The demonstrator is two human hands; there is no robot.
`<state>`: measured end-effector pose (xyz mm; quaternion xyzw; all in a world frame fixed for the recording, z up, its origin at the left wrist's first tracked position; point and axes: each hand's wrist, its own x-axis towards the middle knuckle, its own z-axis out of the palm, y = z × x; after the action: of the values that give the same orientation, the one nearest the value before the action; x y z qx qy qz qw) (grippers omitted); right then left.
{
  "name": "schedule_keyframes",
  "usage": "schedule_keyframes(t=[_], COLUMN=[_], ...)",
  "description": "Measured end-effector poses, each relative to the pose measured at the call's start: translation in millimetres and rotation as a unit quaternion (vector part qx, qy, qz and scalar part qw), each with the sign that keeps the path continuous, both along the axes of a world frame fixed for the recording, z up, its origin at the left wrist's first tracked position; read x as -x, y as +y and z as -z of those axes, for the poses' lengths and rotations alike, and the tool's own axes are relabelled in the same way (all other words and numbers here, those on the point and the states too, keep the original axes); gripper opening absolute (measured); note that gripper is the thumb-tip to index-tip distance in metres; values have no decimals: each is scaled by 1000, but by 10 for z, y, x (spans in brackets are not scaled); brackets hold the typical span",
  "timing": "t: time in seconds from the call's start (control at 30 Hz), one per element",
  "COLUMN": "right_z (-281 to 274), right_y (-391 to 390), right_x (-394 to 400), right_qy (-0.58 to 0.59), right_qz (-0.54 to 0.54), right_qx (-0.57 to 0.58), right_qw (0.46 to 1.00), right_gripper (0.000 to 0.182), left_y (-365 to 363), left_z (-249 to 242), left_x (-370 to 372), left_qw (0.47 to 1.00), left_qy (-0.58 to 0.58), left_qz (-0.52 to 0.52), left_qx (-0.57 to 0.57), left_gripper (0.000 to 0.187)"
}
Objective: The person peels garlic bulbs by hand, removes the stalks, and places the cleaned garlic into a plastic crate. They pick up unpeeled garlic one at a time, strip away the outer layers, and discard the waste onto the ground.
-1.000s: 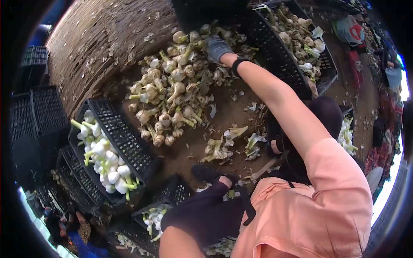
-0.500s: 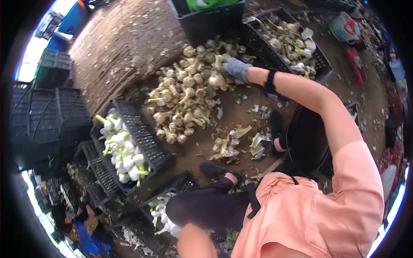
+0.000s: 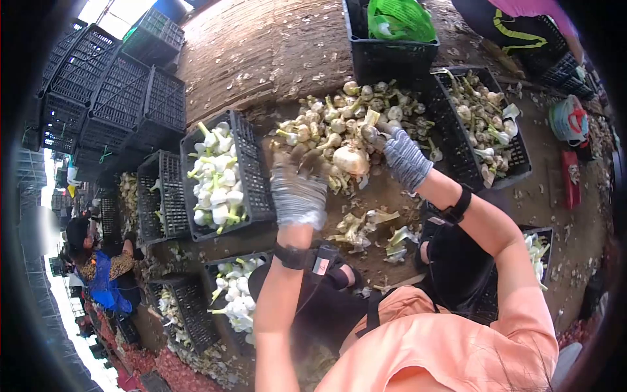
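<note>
My left hand [image 3: 297,186], in a grey glove with darkened fingertips, hovers over the left front of the garlic pile [image 3: 331,124]. Its fingers look spread and are blurred, with nothing visible in them. My right hand [image 3: 405,157], gloved in grey, is at the right side of the pile, its fingers closed round a garlic bulb [image 3: 369,133] with a thick cut stem. Just below that bulb lies a large brownish bulb [image 3: 351,160]. Loose peeled husks [image 3: 356,232] lie on the ground in front of the pile.
A black crate [image 3: 251,176] of white trimmed garlic stands left, another [image 3: 238,287] by my knee. Right is a crate [image 3: 516,157] of untrimmed garlic; behind, one with a green bag [image 3: 400,21]. Stacked crates [image 3: 117,91] rise far left. One person [image 3: 108,274] sits left, another [image 3: 506,26] is top right.
My left hand has come into view and reached out over the pile. My right hand now holds a bulb nearer the middle. The view has shifted, showing more of the left side and another person.
</note>
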<state>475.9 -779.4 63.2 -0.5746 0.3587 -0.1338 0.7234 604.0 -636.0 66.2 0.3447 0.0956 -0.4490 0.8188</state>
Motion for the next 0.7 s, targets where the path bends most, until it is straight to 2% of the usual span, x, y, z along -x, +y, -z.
schedule_keyframes(t=[0.03, 0.07, 0.1, 0.13, 0.17, 0.2, 0.27, 0.3, 0.37, 0.4, 0.5, 0.57, 0.63, 0.7], right_z=[87, 27, -72, -149, -93, 11, 104, -58, 28, 62, 63, 39, 1, -50], right_y=[-31, 3, 37, 50, 24, -31, -86, -110, -49, -25, -54, -73, -76, -85], right_x=[-5, 18, 63, 98, 114, 119, 117, 162, 121, 112, 116, 117, 130, 151], right_qy=[-10, -21, -13, -6, -29, -28, -141, -60, -91, -123, -99, -81, -111, -112], right_qz=[7, 20, 15, 8, 3, 2, -32, -93, -78, -62, -79, -93, -111, -120], right_qx=[44, 38, 54, 72, 108, 116, 27, 118, 124, 127, 162, 168, 211, 183], right_qw=[999, 999, 998, 997, 994, 993, 989, 987, 985, 982, 979, 978, 965, 969], right_gripper=[39, 39, 38, 38, 39, 39, 41, 41, 40, 39, 37, 36, 35, 35], left_y=[-42, -88, -121, -152, -171, -182, -157, -141, -112, -100, -75, -55, -42, -44], left_z=[75, 165, 231, 271, 79, 116, 117, 142, 203, 210, 140, 110, 62, 41], left_x=[102, 194, 263, 328, 465, 469, 452, 440, 411, 404, 425, 389, 389, 387], left_qw=[993, 970, 917, 836, 880, 867, 874, 876, 809, 810, 922, 925, 931, 938], left_qy=[-101, -201, -359, -509, -436, -473, -460, -458, -572, -571, -345, -337, -318, -295], left_qz=[68, 135, 172, 198, 175, 147, 151, 149, 123, 123, 175, 174, 175, 177], left_qx=[-2, -1, -33, -62, -64, -51, -37, -36, -49, -49, 13, 27, 45, 48], left_gripper=[37, 43, 50, 58, 61, 63, 65, 65, 66, 66, 68, 67, 69, 71])
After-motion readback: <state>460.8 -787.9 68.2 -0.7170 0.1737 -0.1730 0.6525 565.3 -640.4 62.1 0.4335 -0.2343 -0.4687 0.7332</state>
